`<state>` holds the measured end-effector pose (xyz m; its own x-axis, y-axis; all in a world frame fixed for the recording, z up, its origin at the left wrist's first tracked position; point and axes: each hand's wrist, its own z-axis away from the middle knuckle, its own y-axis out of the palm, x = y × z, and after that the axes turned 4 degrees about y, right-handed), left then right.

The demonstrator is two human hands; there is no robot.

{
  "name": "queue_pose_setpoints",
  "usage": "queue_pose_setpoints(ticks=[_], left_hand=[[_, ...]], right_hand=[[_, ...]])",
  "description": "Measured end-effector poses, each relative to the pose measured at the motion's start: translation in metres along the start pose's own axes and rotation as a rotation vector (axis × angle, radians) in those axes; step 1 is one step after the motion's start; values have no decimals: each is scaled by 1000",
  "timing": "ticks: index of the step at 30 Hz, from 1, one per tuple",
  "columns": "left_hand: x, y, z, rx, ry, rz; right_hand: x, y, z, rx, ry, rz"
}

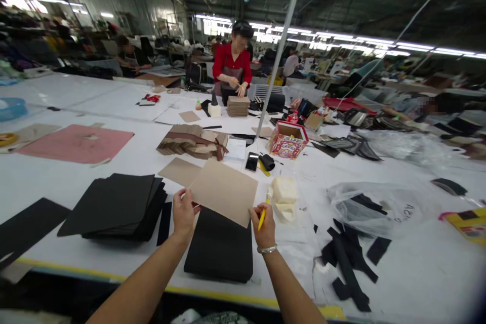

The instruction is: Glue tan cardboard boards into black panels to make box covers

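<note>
A tan cardboard sheet is tilted above a stack of black sheets at the table's front edge. Its left corner is pinched by my left hand. My right hand is closed around a yellow-handled brush, with fingertips at the sheet's lower right corner. Just beyond the brush tip stands a cream-coloured block or tub; I cannot tell which. Another flat tan sheet lies partly behind the held one. To the left of my hands is a larger pile of black sheets.
Bundled tan pieces, a phone and a red patterned box stand farther back. Black scraps and a clear plastic bag lie at right. A slanting pole rises midway. Across the table, a person in red sleeves works.
</note>
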<state>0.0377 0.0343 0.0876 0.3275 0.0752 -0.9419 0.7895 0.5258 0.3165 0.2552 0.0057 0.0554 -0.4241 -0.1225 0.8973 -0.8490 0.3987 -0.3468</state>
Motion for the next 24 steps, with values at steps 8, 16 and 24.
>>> queue_pose_setpoints(ticks=[8, 16, 24], left_hand=[[59, -104, 40, 197, -160, -588], [88, -127, 32, 288, -151, -855], [101, -120, 10, 313, -180, -826]], right_hand=[[-57, -33, 76, 260, 64, 274], [-90, -15, 91, 301, 78, 437], [-103, 0, 77, 287, 106, 484]])
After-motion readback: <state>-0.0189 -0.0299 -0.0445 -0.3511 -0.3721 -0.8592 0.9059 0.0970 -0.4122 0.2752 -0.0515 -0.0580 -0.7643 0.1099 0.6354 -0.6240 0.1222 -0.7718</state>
